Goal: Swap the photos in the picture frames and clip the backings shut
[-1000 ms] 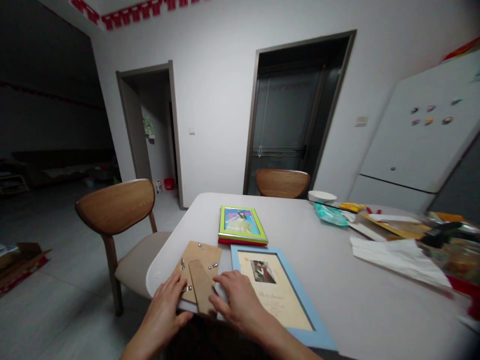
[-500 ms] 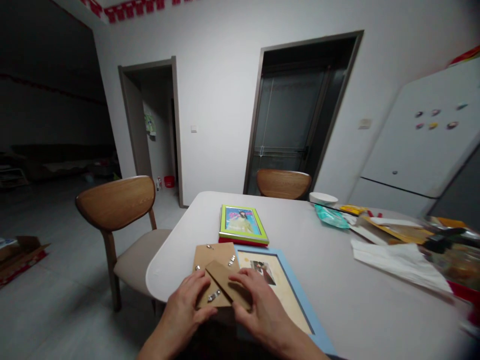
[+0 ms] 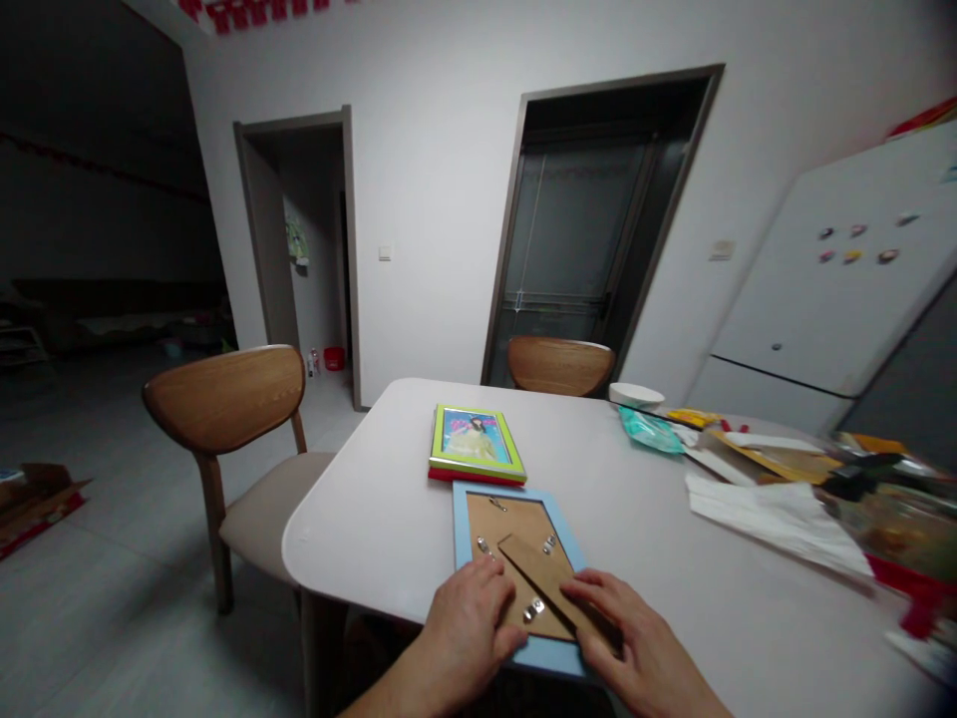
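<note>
Left hand: the hand (image 3: 475, 613) touches the brown backing board (image 3: 523, 519), fingers bent; I can't tell if it grips.
Right hand: the hand (image 3: 628, 628) has fingers and thumb about the board's stand (image 3: 553, 573); I can't tell if it's pinching.
Backing board: clips up, inside the blue photo frame (image 3: 560, 524).
Green photo frame: just past the blue one, on the white table (image 3: 620, 529).
Bowl: a white one (image 3: 635, 395), farther off, right.

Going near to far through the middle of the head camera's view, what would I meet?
Light-blue rectangular picture frame, lime-green-framed rectangular picture, brown wooden chair back, dark grey door.
</note>
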{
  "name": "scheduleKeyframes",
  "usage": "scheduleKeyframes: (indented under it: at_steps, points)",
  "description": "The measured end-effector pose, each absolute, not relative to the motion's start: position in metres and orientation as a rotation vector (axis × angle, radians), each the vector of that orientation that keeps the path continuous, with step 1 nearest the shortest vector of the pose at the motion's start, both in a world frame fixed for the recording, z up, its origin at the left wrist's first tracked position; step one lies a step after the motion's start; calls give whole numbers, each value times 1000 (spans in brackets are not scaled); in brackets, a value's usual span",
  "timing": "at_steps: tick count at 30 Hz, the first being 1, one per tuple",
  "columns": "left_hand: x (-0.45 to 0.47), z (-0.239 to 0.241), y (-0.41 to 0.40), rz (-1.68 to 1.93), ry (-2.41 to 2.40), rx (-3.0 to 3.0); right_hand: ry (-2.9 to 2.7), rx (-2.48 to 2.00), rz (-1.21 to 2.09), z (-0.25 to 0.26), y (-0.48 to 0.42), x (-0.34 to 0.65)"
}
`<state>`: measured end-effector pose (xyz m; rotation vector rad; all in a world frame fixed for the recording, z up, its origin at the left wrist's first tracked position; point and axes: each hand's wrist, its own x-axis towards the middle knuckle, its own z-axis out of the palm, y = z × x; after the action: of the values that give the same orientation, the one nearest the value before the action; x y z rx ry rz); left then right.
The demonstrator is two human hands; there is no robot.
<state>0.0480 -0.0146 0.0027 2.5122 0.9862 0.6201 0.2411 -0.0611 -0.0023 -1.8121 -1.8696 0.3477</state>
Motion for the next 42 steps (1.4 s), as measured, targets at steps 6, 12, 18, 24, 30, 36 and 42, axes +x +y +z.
scheduleKeyframes:
  at_steps: [6,12,18,24,30,36,42]
  points:
    - [36,6,-17,558,979,2532,-1950,-1768,165,-16,-57,231]
    - [19,-1,-19,539,953,2488,-1999,-1734,169,-13,-43,234]
    - [14,-4,-18,584,970,2489,-1972,-1941,26,-9,-11,236]
    - [17,-10,-18,667,1018,2487,-2022,-1947,43,-3,-8,227]
    - [18,-9,-18,673,1024,2473,-2036,-1905,93,-1,-12,228]
    - [15,-13,-14,670,1009,2473,-2096,-1762,-39,-3,-23,217]
    - [14,-13,-12,682,1006,2483,-2338,-1410,117,13,-50,187]
